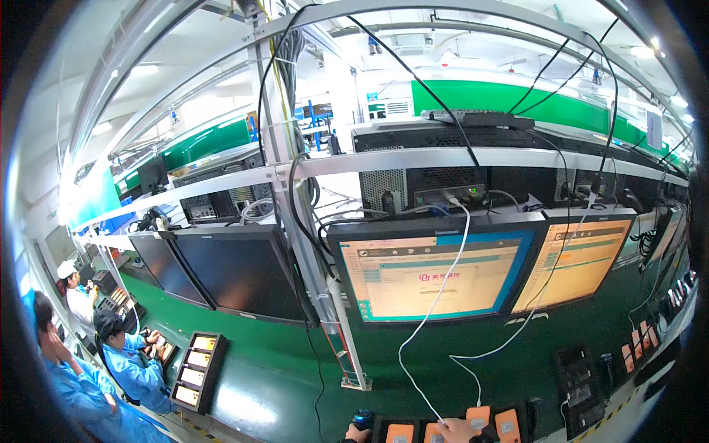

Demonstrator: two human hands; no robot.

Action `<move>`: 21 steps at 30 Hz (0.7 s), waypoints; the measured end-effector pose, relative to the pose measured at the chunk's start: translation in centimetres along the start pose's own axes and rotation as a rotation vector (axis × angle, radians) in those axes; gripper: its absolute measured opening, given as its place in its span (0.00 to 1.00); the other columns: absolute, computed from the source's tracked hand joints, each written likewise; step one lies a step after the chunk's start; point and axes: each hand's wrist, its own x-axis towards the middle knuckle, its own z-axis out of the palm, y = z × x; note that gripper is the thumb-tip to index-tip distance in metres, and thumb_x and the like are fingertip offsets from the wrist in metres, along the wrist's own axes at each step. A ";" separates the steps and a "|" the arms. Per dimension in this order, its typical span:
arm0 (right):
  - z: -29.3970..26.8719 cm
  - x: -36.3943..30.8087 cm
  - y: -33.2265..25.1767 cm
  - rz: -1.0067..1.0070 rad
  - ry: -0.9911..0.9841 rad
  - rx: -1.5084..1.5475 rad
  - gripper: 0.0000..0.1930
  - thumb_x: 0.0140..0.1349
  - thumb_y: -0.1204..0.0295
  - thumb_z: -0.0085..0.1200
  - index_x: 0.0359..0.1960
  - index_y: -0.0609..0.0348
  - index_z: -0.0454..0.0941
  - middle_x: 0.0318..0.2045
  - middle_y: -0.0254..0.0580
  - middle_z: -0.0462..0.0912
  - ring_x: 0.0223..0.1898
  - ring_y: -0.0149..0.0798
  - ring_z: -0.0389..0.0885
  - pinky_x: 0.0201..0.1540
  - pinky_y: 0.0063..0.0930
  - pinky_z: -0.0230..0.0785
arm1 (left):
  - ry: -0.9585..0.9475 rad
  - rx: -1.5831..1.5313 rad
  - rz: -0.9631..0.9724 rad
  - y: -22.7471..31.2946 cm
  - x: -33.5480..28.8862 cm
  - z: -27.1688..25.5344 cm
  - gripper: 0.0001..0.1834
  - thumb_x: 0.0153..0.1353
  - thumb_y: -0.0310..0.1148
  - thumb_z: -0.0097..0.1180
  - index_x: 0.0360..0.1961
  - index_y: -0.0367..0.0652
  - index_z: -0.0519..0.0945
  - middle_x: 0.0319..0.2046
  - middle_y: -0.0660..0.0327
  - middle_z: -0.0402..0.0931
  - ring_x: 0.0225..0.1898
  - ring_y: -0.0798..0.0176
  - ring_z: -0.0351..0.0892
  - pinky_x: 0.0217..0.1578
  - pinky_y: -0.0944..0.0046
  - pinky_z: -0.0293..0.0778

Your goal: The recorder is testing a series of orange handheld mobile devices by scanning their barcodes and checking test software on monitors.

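Observation:
Only the tops of my hands show at the bottom edge. My right hand [453,430] rests on a black tray [533,410] holding several orange devices [507,424], and its fingers pinch the end of a white cable [431,310] that drops from the computer above. A second white cable [473,373] runs into another orange device [478,415]. My left hand [354,436] sits just under a small blue and black object [362,419]; whether it grips it is hidden by the frame edge.
Two lit monitors [436,277] [572,262] and two dark ones [244,273] lean over the green bench [281,369]. Computers and cables fill the metal shelf [413,159] above. A black tray of lit devices [196,369] stands on the left, where people in blue coats [133,362] work.

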 end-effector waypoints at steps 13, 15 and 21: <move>-2.4 1.2 -0.8 -0.083 -0.130 0.097 0.23 0.64 0.50 0.43 0.27 0.59 0.76 0.24 0.51 0.80 0.31 0.54 0.79 0.34 0.44 0.69 | 0.312 -0.489 -0.284 17.0 -14.2 -6.2 0.15 0.55 0.39 0.57 0.38 0.39 0.78 0.27 0.60 0.78 0.28 0.64 0.78 0.29 0.63 0.74; -1.2 1.1 1.1 -0.103 -0.152 0.059 0.22 0.65 0.51 0.43 0.30 0.59 0.76 0.27 0.52 0.80 0.32 0.55 0.78 0.35 0.45 0.69 | 0.191 -0.732 -0.272 18.5 -17.4 -5.0 0.11 0.59 0.29 0.55 0.42 0.36 0.77 0.30 0.61 0.78 0.30 0.69 0.75 0.30 0.68 0.73; -3.1 0.6 0.4 -0.049 -0.248 -0.012 0.18 0.64 0.57 0.46 0.38 0.60 0.74 0.36 0.55 0.79 0.40 0.57 0.77 0.41 0.46 0.69 | -0.001 -0.638 -0.037 21.9 -20.5 3.1 0.20 0.58 0.32 0.59 0.51 0.41 0.73 0.40 0.62 0.76 0.41 0.71 0.73 0.41 0.70 0.71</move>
